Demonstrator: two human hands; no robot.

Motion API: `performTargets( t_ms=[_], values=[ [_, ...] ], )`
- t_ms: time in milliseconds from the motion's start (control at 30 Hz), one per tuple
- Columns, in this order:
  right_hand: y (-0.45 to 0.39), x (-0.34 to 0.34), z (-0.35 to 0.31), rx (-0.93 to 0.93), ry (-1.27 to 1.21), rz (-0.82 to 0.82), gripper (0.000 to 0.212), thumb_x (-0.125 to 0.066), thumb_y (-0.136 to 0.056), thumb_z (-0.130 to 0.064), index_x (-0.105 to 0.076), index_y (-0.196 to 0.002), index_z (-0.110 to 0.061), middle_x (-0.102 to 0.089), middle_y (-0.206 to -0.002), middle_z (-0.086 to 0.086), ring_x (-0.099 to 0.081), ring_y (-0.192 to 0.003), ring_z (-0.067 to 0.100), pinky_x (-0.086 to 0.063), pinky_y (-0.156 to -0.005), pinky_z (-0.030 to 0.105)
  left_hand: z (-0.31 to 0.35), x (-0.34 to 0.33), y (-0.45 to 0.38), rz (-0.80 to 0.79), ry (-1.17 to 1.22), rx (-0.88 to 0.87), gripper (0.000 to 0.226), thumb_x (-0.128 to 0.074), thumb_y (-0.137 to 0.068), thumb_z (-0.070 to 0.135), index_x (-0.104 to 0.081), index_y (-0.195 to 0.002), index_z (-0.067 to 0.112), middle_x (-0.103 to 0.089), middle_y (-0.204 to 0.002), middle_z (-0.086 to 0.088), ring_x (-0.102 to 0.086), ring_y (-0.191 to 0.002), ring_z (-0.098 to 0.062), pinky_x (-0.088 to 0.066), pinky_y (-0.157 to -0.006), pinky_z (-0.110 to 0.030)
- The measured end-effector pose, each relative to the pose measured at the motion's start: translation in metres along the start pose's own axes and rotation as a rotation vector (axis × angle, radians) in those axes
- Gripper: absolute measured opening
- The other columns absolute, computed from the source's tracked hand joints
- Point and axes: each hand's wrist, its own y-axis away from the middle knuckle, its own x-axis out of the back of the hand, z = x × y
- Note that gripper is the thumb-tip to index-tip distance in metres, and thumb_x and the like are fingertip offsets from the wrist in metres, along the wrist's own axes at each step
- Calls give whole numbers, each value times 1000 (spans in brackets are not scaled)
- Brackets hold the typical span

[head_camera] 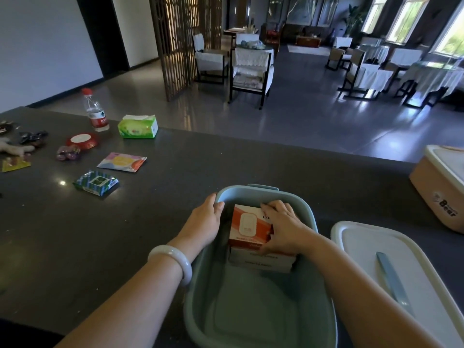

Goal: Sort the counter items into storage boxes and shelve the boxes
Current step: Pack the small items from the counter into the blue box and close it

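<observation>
Head view: right hand (281, 228) fingers (270, 207) atop orange box (247, 226).

Matt plastic storage box (311, 212), glossy cardboard carton (247, 226), speckled stone counter (100, 234).

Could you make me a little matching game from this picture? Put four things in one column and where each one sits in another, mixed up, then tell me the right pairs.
Things:
1. orange box
2. water bottle
3. white lid
4. pink storage box

Places:
A. at the far right edge of the counter
B. inside the blue bin, under the right hand
C. flat on the counter just right of the blue bin
D. standing at the counter's far left, beside the green tissue pack

Pairs: 1-B, 2-D, 3-C, 4-A
</observation>
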Motion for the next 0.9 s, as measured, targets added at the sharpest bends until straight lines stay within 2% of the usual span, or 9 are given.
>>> performTargets(
  t_ms=[67,133,200,233,333,467,600,733,900],
  values=[
    [1,1,1,4,-4,-5,120,-74,-52,-64,-16,-150,-28,-20,-132,-13,-17,-125,11,-23,-112,37,1,1,1,1,1,3,51,-28,-102,44,-27,-149,23,-54,-134,-4,-54,-119,-19,-38,-80,-26],
    [1,2,0,10,-26,-4,113,-76,-53,-60,-21,-146,-31,-20,-128,-14,-16,-117,6,-25,-110,37,2,1,1,-5,10,3,49,-29,-102,44,-29,-147,23,-56,-125,0,-58,-102,-7,-38,-74,-20],
    [2,3,-1,17,-28,-1,108,-77,-54,-58,-24,-144,-31,-21,-127,-13,-15,-114,6,-26,-110,37,2,1,1,-15,17,12,49,-29,-102,44,-30,-146,24,-57,-122,2,-47,-81,5,-33,-60,-14],
    [2,4,-1,17,-24,0,106,-78,-55,-57,-25,-143,-31,-21,-126,-12,-16,-114,6,-26,-109,37,2,1,0,-15,17,17,49,-29,-102,45,-30,-147,24,-57,-125,0,-43,-79,5,-31,-58,-13],
    [4,6,-1,24,-16,-5,104,-78,-56,-58,-27,-142,-31,-22,-125,-12,-16,-114,6,-27,-109,38,0,0,-2,-8,8,26,51,-29,-102,46,-27,-148,25,-57,-124,2,-44,-75,7,-31,-56,-13],
    [6,7,-2,35,-5,-17,100,-79,-57,-57,-28,-140,-33,-20,-122,-13,-14,-111,4,-28,-108,37,1,0,0,2,7,17,49,-29,-102,46,-30,-146,26,-49,-102,13,-45,-70,9,-32,-55,-13],
    [6,5,-3,35,4,-11,99,-79,-58,-56,-27,-139,-32,-20,-123,-12,-15,-110,5,-28,-108,37,1,-1,-1,1,4,21,50,-30,-102,45,-28,-148,25,-55,-111,8,-43,-70,8,-32,-55,-13],
    [5,2,-2,37,12,10,97,-78,-57,-56,-28,-137,-33,-19,-121,-12,-16,-107,5,-30,-105,35,2,-1,0,6,-8,21,50,-29,-102,45,-28,-147,25,-49,-102,12,-48,-72,7,-34,-55,-14],
    [3,0,-1,21,17,5,101,-78,-55,-56,-26,-138,-32,-18,-119,-14,-16,-107,6,-32,-105,37,3,0,-1,-2,-9,27,50,-29,-102,45,-27,-148,26,-53,-110,8,-46,-70,7,-32,-55,-14]
  ],
)
